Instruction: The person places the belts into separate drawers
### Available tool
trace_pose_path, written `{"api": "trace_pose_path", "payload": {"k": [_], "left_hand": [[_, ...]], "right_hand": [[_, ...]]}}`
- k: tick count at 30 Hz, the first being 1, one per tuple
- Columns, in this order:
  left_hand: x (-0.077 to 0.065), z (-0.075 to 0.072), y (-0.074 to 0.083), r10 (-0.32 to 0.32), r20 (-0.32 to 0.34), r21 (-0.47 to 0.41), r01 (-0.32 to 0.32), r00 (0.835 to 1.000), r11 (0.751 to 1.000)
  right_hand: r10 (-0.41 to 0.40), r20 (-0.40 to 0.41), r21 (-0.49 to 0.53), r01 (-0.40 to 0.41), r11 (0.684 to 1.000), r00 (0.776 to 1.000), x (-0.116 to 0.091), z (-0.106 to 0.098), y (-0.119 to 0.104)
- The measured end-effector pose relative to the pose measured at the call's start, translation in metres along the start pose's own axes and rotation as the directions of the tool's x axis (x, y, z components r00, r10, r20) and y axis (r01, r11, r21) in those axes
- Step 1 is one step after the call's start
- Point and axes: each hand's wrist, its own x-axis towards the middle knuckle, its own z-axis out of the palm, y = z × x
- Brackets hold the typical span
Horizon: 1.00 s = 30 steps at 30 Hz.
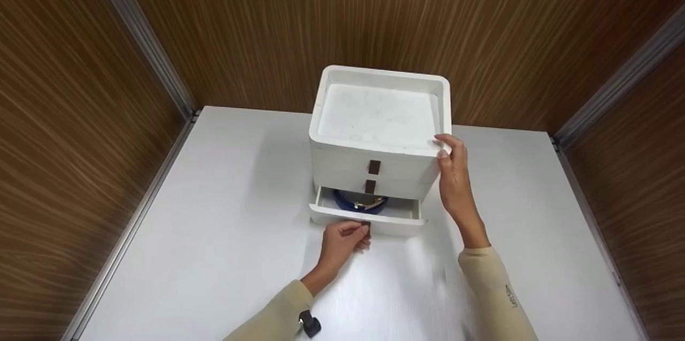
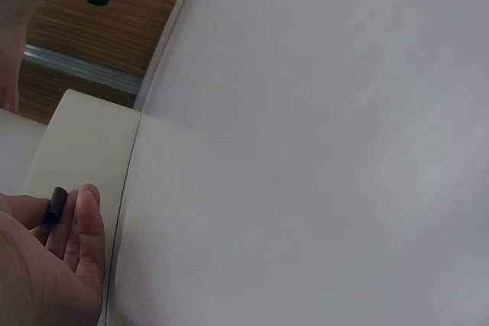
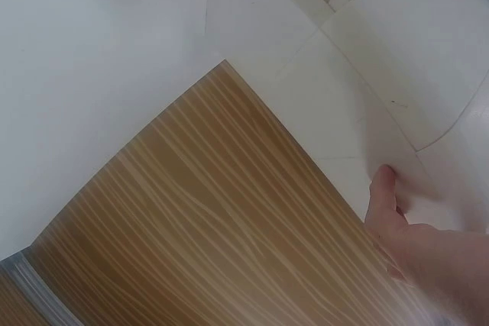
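Note:
A white three-drawer box stands on the white table. Its bottom drawer is pulled partway out, while the upper two are closed. Inside lies a dark blue curved band with gold-coloured metal pieces, partly hidden under the drawer above. My left hand pinches the small dark pull tab on that drawer's front between thumb and fingers. At the box's front right corner, my right hand grips the top rim, fingertips over the edge and thumb at the corner.
Two dark pull tabs mark the upper drawers. A shallow raised rim surrounds the box's top tray. Behind it rises a wood-patterned panel, with similar side panels and metal rails bordering the white table.

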Motion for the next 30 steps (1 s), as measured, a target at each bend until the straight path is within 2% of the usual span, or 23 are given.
{"api": "trace_pose_path", "payload": {"k": [7, 18, 30], "left_hand": [[0.011, 0.000, 0.002, -0.002, -0.014, -0.009, 0.002, 1.000, 1.000], [0.022, 0.003, 0.003, -0.020, -0.048, -0.017, 0.019, 0.999, 1.000], [0.034, 0.006, 0.003, -0.006, -0.060, 0.040, 0.008, 0.998, 0.999]], "right_hand": [[0.000, 0.001, -0.006, 0.000, 1.000, 1.000, 0.000, 0.002, -0.004], [-0.003, 0.011, -0.013, 0.003, 1.000, 1.000, -0.006, 0.003, -0.005], [0.010, 0.014, 0.007, -0.010, 1.000, 1.000, -0.008, 0.001, -0.002]]}}
